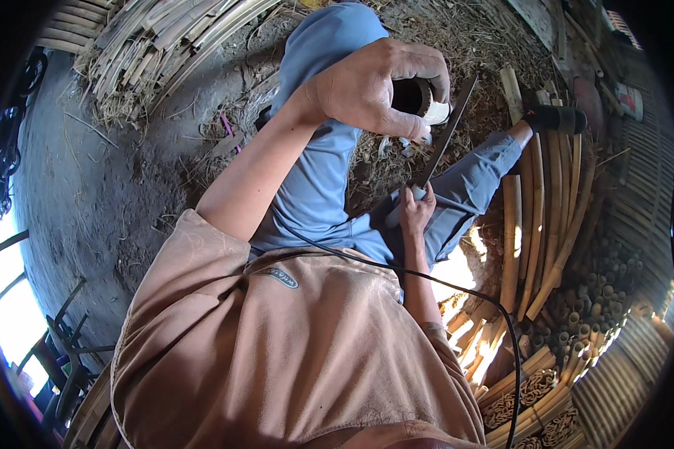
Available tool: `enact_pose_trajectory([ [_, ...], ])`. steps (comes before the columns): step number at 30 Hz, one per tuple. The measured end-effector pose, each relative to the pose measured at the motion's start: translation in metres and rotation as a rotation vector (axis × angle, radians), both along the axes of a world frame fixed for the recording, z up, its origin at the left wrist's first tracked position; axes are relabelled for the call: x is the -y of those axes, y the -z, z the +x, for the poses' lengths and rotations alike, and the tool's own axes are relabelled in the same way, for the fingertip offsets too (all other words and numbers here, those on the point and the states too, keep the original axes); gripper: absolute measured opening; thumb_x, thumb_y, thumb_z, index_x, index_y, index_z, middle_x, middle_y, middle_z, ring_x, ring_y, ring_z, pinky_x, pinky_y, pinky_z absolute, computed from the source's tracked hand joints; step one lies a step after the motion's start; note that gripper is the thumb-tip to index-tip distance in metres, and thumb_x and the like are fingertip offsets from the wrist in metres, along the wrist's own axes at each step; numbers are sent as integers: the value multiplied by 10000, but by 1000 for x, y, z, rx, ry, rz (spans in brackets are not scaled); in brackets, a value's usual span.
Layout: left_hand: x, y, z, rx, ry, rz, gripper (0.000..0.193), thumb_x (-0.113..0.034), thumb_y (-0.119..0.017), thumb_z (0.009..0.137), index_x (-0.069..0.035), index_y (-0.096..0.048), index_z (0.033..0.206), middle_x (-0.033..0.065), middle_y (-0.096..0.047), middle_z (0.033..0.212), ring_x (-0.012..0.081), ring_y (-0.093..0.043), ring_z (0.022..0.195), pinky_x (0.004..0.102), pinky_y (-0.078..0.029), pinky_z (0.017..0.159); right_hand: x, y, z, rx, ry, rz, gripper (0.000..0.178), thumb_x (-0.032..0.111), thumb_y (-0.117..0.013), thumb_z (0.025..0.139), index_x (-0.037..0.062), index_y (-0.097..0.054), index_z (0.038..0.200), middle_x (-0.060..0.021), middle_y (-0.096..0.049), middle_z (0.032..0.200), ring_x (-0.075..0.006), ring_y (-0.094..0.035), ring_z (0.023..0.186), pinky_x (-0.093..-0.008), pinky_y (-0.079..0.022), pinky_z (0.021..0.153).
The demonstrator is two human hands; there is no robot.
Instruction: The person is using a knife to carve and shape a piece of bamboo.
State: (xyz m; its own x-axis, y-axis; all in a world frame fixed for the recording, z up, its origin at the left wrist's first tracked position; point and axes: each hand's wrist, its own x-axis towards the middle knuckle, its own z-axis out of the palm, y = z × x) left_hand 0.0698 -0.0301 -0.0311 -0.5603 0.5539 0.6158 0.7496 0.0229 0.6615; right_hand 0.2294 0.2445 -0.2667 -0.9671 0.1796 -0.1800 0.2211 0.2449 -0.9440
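Observation:
My left hand (382, 84) is raised over my bent left knee, its fingers and thumb curled around a hollow bamboo tube (437, 112). The tube's dark open end faces up, and part of its rim looks pale. Lower and to the right, my right hand (415, 212) is closed on the handle of a long knife (452, 129). Its narrow dark blade points up and to the right, beside the tube. Whether blade and tube touch, I cannot tell. Most of the tube's length is hidden by my left hand.
Bamboo strips (153, 56) are heaped at the far left. Split bamboo lengths (535, 217) lie by my outstretched right leg (475, 176), with stacked bamboo tubes (588, 322) nearer. Shavings litter the ground (371, 168). A black cable (457, 286) crosses my lap.

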Motion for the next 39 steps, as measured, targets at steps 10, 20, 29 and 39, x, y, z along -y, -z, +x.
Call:
enact_pose_trajectory([
  [10, -18, 3, -4, 18, 40, 54, 387, -209, -827, 728, -7, -665, 1016, 125, -667, 974, 281, -677, 921, 389, -534, 811, -48, 87, 18, -211, -124, 889, 260, 292, -672, 900, 153, -689, 1119, -283, -598, 1337, -443, -601, 1117, -543, -461, 954],
  [20, -9, 0, -2, 48, 22, 31, 396, -234, -826, 735, -3, -667, 1014, 127, -668, 964, 284, -676, 912, 386, -534, 802, -25, 50, -17, 220, -16, 570, 642, 371, -735, 842, -131, -605, 1219, -283, -696, 1055, -393, -654, 1000, -483, -496, 938],
  [29, -6, 3, 0, 13, 4, 31, 388, -225, -818, 729, -7, -666, 1013, 118, -669, 964, 274, -680, 912, 382, -543, 812, -5, 27, 2, -488, -144, 478, 295, 118, -744, 768, 51, -629, 1032, -174, -696, 918, -334, -661, 669, -402, -527, 622],
  [39, -13, 1, -1, 15, 5, 24, 382, -213, -819, 730, -10, -670, 1016, 118, -674, 968, 277, -684, 914, 377, -544, 817, -24, 65, -9, 0, 5, 678, 662, 327, -735, 805, -112, -593, 1279, -299, -680, 1093, -446, -659, 986, -460, -531, 898],
])
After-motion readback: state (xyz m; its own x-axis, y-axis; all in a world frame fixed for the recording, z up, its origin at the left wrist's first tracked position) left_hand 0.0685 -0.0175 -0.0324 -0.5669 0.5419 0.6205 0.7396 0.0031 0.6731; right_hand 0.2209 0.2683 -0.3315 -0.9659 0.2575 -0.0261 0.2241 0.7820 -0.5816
